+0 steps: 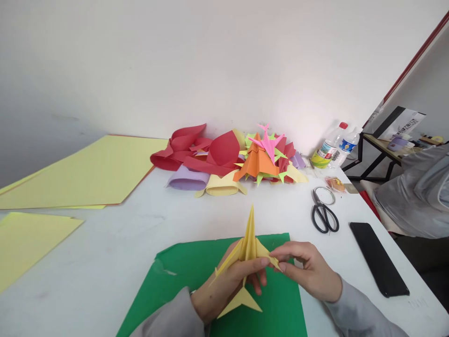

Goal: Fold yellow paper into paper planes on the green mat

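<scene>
A folded yellow paper airplane (250, 243) with a long pointed nose, two wings and a forked tail is held above a green sheet (280, 299). My left hand (231, 276) wraps around its middle from below, thumb across the body. The nose points away from me, and the tail comes out under my wrist. My right hand (308, 269) pinches the tip of the right wing between thumb and fingers. Part of the body is hidden behind my left thumb.
Folded paper pieces (224, 154) and orange, pink and green paper planes (259, 157) lie against the wall. Yellow sheets (87, 173) are at left. Scissors (324, 215), a tape roll (324, 195), a black phone (379, 257) and bottles (328, 147) stand or lie at right. A grey-sleeved person (414, 192) is beyond.
</scene>
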Demonstrator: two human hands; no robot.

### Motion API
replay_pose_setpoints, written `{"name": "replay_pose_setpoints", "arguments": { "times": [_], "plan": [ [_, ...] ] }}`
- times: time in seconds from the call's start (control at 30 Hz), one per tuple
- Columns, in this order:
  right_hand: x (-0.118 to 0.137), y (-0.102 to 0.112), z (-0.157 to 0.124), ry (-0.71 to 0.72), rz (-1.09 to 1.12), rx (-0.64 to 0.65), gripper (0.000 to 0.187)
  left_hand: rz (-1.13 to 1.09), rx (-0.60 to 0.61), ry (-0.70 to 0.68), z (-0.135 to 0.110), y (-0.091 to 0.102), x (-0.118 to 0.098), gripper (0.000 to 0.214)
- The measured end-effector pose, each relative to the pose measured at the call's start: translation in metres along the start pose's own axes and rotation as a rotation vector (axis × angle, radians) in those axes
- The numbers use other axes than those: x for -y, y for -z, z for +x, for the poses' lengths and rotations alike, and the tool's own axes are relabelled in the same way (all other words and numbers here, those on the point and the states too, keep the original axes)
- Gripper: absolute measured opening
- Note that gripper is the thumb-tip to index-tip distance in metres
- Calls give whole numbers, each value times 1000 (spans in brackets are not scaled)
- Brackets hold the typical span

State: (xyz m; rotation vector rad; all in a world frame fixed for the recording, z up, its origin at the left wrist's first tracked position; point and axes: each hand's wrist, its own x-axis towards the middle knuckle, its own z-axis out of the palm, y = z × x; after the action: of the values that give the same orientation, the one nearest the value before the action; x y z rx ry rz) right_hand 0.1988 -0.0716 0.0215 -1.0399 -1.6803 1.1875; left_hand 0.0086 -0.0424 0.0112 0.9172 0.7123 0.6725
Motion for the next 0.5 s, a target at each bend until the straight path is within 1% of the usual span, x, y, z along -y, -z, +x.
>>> {"name": "replay_pose_setpoints", "arguments": {
  "times": [0.17,0.4,0.5],
  "plan": [
    [0,0,0,-43,-17,-31,18,-18,-29,18,0,0,0,27],
    [5,1,3,-165,-25,-21,22,38,-23,-17,0,2,-1,26],
    [4,1,4,-181,-47,-21,23,81,-30,-35,1,4,0,26]
  ]
}}
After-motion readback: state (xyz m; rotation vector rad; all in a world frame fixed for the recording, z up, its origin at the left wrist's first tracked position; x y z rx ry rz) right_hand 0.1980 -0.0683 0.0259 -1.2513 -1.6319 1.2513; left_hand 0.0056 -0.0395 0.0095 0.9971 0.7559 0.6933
